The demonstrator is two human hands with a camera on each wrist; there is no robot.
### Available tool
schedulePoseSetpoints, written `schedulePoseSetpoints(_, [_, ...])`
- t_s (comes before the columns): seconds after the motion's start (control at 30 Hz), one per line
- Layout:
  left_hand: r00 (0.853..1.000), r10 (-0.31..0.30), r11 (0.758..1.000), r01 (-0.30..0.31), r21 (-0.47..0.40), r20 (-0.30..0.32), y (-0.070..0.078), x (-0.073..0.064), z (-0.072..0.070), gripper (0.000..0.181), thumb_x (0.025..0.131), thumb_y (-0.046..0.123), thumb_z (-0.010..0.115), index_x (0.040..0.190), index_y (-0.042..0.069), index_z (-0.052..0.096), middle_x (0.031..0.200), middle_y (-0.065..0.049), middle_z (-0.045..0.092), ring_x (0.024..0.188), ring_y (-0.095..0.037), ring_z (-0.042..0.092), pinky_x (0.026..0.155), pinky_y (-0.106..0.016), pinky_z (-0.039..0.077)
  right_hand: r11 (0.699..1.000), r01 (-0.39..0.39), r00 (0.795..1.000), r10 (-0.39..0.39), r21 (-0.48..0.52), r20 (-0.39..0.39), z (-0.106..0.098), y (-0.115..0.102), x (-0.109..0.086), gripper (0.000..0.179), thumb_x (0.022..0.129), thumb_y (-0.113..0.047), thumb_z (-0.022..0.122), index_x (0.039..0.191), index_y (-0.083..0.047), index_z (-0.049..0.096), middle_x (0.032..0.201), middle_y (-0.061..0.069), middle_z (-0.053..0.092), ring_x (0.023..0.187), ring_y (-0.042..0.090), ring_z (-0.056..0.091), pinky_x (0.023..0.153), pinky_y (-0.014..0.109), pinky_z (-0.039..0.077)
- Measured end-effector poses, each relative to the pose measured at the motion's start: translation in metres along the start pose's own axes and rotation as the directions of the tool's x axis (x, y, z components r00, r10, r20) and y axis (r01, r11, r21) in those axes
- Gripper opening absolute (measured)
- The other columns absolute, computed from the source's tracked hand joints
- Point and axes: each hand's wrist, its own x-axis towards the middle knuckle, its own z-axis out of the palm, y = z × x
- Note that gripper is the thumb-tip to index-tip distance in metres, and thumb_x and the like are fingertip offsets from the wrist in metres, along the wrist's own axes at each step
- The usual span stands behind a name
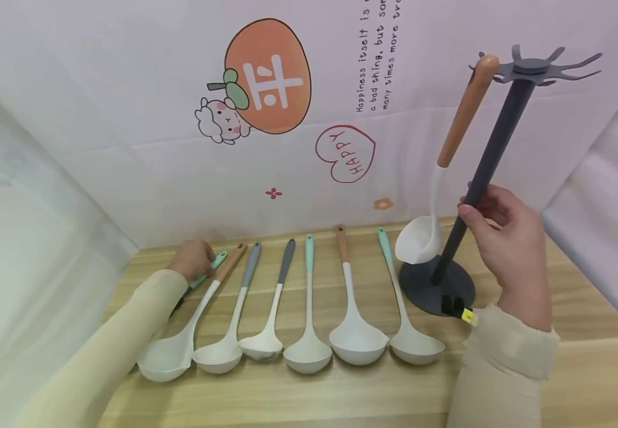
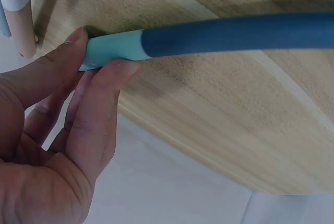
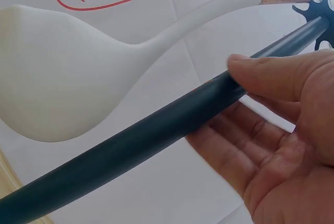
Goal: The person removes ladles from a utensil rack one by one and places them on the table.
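Note:
At the left end of the row, my left hand (image 1: 191, 260) pinches the mint tip of a long utensil handle (image 2: 209, 35) between thumb and fingers. Past the mint tip the handle turns dark blue; my forearm hides the utensil's far end in the head view. My right hand (image 1: 517, 238) grips the dark pole of a utensil stand (image 1: 493, 148) with thumb and fingers. From the stand's hooked top hangs a white ladle (image 1: 458, 128) with a brown handle, its bowl (image 3: 62, 72) beside the pole.
Several white ladles lie side by side on the wooden table (image 1: 309, 398), among them a brown-handled one (image 1: 359, 342) and a grey-handled one (image 1: 263, 343). The stand's round base (image 1: 461, 282) sits right of the row. A printed cloth (image 1: 153, 196) rises behind the table.

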Motion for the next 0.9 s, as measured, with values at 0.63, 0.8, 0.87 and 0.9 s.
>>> schedulePoseSetpoints(0.63, [0.999, -0.035, 0.999, 0.036, -0.036, 0.004, 0.000, -0.001, -0.002, 0.035, 0.083, -0.001, 0.083, 0.116, -0.007, 0.073, 0.122, -0.027, 0.072, 0.105, -0.036, 0.065, 0.089, -0.045, 0.060, 0.987, -0.013, 0.992, -0.008, -0.160, -0.130, 0.009, -0.005, 0.000, 0.037, 0.091, -0.009, 0.080, 0.126, -0.002, 0.072, 0.083, -0.038, 0.058, 0.081, -0.017, 0.059, 0.077, 0.002, 0.046])
schedulePoseSetpoints(0.8, [0.999, -0.044, 0.999, 0.044, -0.033, 0.009, 0.001, 0.000, -0.001, 0.036, 0.083, -0.001, 0.083, 0.118, -0.007, 0.073, 0.124, -0.027, 0.071, 0.107, -0.037, 0.064, 0.093, -0.047, 0.060, 0.985, -0.018, 0.990, -0.006, -0.171, -0.140, 0.010, -0.005, -0.001, 0.038, 0.091, -0.010, 0.080, 0.128, -0.004, 0.073, 0.083, -0.038, 0.057, 0.081, -0.018, 0.059, 0.076, 0.002, 0.046])
schedulePoseSetpoints(0.87, [0.999, -0.045, 0.999, 0.045, -0.028, 0.010, 0.001, 0.000, -0.001, 0.036, 0.084, -0.001, 0.082, 0.118, -0.007, 0.073, 0.125, -0.027, 0.071, 0.109, -0.038, 0.065, 0.095, -0.048, 0.060, 0.984, -0.030, 0.990, 0.005, -0.177, -0.142, 0.009, -0.005, -0.001, 0.038, 0.092, -0.011, 0.080, 0.129, -0.005, 0.073, 0.084, -0.038, 0.057, 0.082, -0.018, 0.058, 0.076, 0.001, 0.046])
schedulePoseSetpoints(0.9, [0.999, -0.045, 0.999, 0.045, -0.026, 0.009, 0.002, 0.000, 0.000, 0.037, 0.084, -0.001, 0.082, 0.119, -0.007, 0.073, 0.125, -0.027, 0.071, 0.110, -0.038, 0.065, 0.096, -0.049, 0.060, 0.983, -0.040, 0.990, 0.014, -0.179, -0.143, 0.009, -0.005, -0.001, 0.038, 0.093, -0.011, 0.079, 0.130, -0.006, 0.073, 0.084, -0.037, 0.056, 0.082, -0.017, 0.058, 0.076, 0.001, 0.046])
